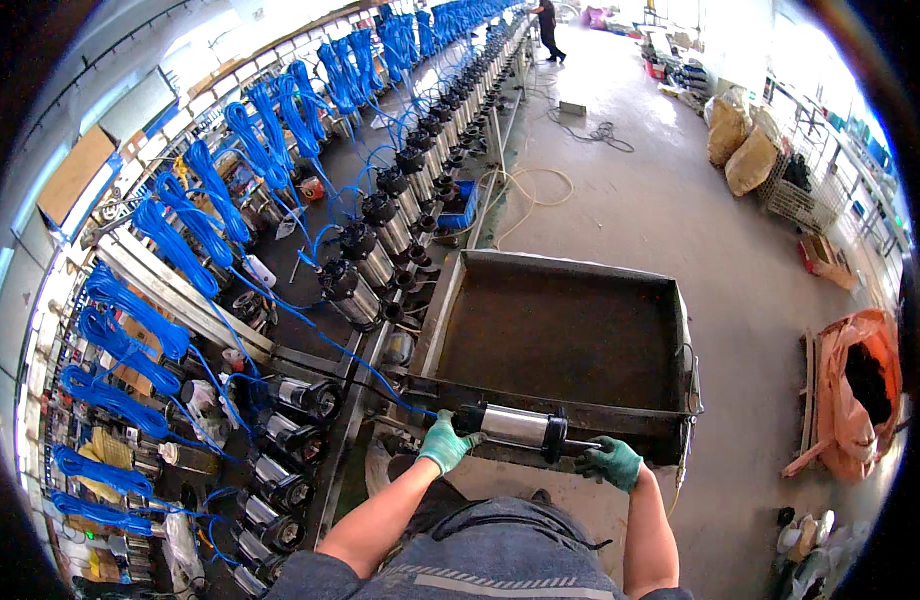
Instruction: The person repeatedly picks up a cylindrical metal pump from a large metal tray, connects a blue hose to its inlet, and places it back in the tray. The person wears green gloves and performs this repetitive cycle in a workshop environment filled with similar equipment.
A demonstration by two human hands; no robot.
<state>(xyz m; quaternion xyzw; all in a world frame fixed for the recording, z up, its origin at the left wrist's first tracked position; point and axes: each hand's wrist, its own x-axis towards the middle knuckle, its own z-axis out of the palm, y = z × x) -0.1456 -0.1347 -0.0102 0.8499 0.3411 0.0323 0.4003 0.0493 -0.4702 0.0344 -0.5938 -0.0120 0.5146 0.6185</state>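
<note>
A submersible pump motor [517, 426], a shiny steel cylinder with black ends, lies level in front of me over the near edge of a metal tank [570, 262]. My left hand [448, 445], in a green glove, grips its black left end, where a blue cable [325, 333] runs off to the left. From the motor's right end sticks out a thin shaft [580, 444]. Around that shaft my gloved right hand [612, 462] is closed. The palm sides of both hands are hidden.
Steel pumps [350, 290] stand in a long row at left, below hanging blue cable coils [210, 180]. More motors [280, 435] lie at lower left. An orange sack [850, 425] stands on the right; a hose [540, 195] lies beyond the tank. A person [548, 30] is far off.
</note>
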